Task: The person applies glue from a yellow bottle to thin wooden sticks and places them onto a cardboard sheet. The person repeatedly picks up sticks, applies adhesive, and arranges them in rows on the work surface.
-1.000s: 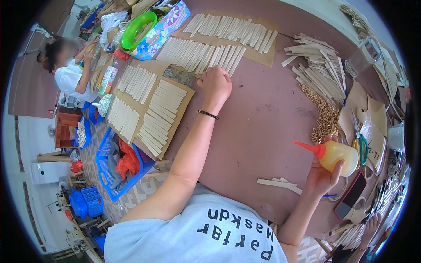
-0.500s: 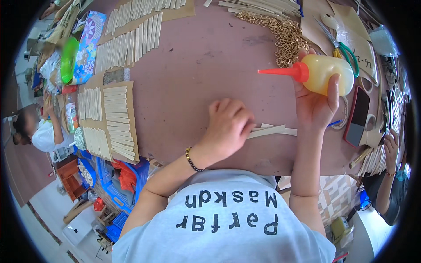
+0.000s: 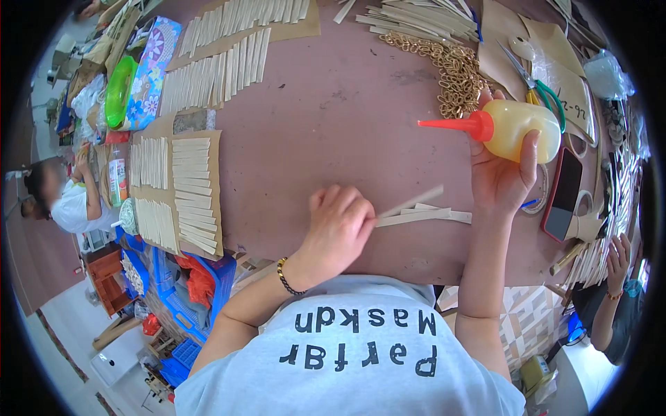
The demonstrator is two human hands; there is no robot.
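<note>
My right hand (image 3: pixel 505 170) holds a squeeze bottle (image 3: pixel 522 132) of pale yellow liquid on its side. Its long red nozzle points left over the table. Lower and nearer the middle, my left hand (image 3: pixel 340 220) is closed, with a thin cream strip (image 3: pixel 420 199) sticking out from its fingertips, tilted up to the right and blurred. A few more cream strips (image 3: pixel 433 216) lie overlapping on the table just beyond those fingers, between my two hands.
Rows of strips lie on brown card sheets (image 3: pixel 215 184) at the left. A gold chain heap (image 3: pixel 454 69), loose strips (image 3: pixel 423 24), green-handled scissors (image 3: pixel 548 100) and a phone (image 3: pixel 563 194) sit far and right. One person (image 3: pixel 76 201) sits left; another's hand (image 3: pixel 617 260) shows right.
My left hand has moved left and slightly nearer to me, lifting one strip's end off the table. My right hand still holds the bottle, a little lower in the picture.
</note>
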